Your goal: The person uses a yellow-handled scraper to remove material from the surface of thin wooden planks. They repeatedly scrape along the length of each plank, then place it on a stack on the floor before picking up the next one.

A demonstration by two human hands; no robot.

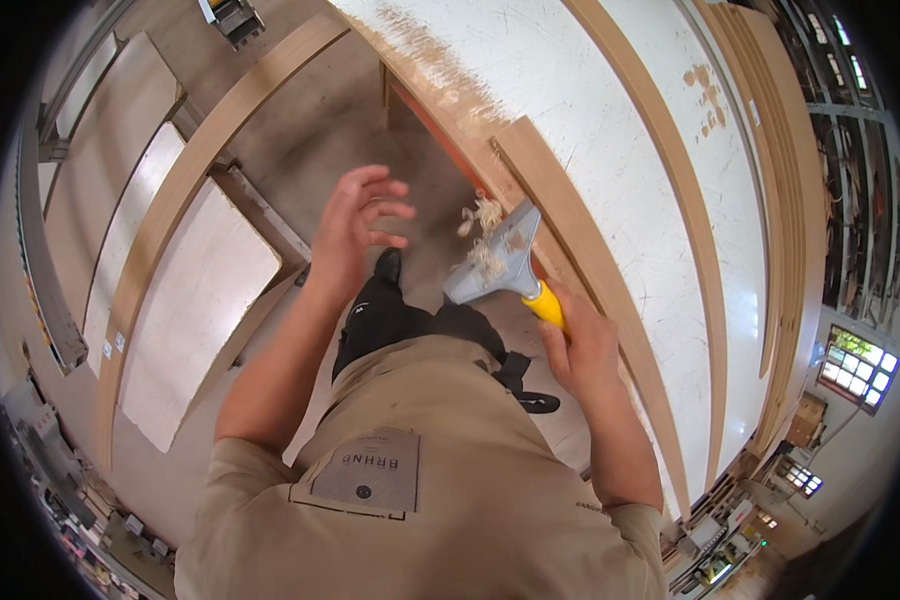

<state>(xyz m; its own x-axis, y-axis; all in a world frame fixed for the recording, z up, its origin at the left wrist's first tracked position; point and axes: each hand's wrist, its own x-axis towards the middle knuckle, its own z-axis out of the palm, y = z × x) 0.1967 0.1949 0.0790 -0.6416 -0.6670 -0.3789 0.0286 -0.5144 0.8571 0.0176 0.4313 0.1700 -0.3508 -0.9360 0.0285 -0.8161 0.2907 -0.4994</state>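
My right hand (582,345) is wrapped round the yellow handle of a wide scraper (505,262) with a grey, flared head. Pale curled scraps (485,262) lie on the scraper's head. More such scraps (484,213) show just beyond it, beside the table's edge; whether they are falling or clinging I cannot tell. To the left, my left hand (358,222) is raised over the floor with its fingers apart and loosely bent, holding nothing. Closest to the scraper is a wooden strip (580,225) lying along the near edge of the white worktable (625,130).
More long wooden strips (660,90) lie on the worktable, with a stack of boards (785,180) at its far side. Brown residue (440,70) marks the tabletop. On my left, a long strip (160,210) crosses white panels (205,290). A window (858,365) is at the right.
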